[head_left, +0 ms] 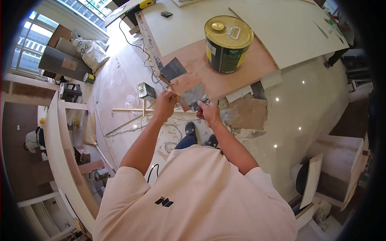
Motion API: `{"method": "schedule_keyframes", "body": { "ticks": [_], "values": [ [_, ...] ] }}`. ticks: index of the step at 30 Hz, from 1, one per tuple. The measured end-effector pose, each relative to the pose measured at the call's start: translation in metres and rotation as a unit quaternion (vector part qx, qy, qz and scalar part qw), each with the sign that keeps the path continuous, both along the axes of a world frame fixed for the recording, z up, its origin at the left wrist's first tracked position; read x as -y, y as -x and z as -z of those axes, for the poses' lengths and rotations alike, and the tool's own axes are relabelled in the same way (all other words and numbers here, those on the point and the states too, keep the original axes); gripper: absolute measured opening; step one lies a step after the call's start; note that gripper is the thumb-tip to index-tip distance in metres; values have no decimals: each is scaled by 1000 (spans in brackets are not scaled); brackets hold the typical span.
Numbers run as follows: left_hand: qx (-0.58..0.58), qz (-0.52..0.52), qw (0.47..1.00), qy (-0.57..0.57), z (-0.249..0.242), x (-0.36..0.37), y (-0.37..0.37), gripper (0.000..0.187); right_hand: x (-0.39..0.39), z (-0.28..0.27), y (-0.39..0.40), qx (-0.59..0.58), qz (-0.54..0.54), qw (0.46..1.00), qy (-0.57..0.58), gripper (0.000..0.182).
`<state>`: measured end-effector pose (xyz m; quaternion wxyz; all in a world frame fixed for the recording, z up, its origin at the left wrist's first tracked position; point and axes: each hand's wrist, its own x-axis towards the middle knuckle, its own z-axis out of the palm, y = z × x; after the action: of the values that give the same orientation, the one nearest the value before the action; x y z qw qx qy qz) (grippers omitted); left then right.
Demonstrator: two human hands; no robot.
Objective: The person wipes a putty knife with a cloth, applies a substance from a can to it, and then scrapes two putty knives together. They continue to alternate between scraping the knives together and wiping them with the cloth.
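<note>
My right hand (210,113) grips a thin grey square piece (192,94) by its lower edge, thumb on top. Dark, lumpy smears cover the part near the thumb. Just left of it, my left hand (165,106) is closed in a pinch around something small and yellowish, too small to name. Beyond both hands, a large metal can (228,45) with a gold lid and wire handle stands upright on a pinkish-brown board (193,48). A dark square piece (173,69) lies at the board's left edge.
A smaller rectangular tin (146,91) stands on the floor to the left, near wooden strips and cables. White panels (297,28) extend at the back right. Behind the left side lie a printed sack (91,54) and loose boards. Another person (343,30) is partly visible at far right.
</note>
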<state>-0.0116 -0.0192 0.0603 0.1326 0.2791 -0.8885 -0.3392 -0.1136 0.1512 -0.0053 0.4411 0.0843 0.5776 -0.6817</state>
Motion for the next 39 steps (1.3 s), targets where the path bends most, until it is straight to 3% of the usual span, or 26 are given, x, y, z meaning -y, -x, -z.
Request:
{"method": "schedule_keyframes", "body": {
  "ticks": [5,8,9,13,16,17,21,25,29,35,39],
  "values": [
    [-75,66,994,40,12,-21,-2,13,4,-20,-8,55,-13,998,-2,29],
    [-29,41,999,-6,39,-23,10,11,10,-6,-9,27,-24,999,-31,29],
    [-26,39,994,96,28,-24,21,9,12,-6,-7,12,-23,999,-32,30],
    [-19,-10,996,91,27,-13,62,6,9,-6,-14,2,-1,999,-46,30],
    [7,43,995,90,26,-28,35,6,18,-8,-5,-26,-8,997,-69,30],
    [3,17,999,47,30,-31,29,6,18,-7,-5,-24,-9,998,-63,30],
    [15,-37,998,46,25,-10,66,7,13,-6,-11,-11,-2,998,-60,32],
    [11,10,1000,23,29,-2,36,13,12,-12,-2,-51,-38,995,-76,33],
    [-16,-9,996,90,33,5,58,15,10,1,-7,-41,-48,996,-71,34],
    [22,61,998,16,15,-7,16,12,11,-1,-4,-52,-56,994,-84,35],
    [-1,-36,995,96,17,23,52,14,10,-7,-5,-58,-79,991,-92,39]
  ]
}}
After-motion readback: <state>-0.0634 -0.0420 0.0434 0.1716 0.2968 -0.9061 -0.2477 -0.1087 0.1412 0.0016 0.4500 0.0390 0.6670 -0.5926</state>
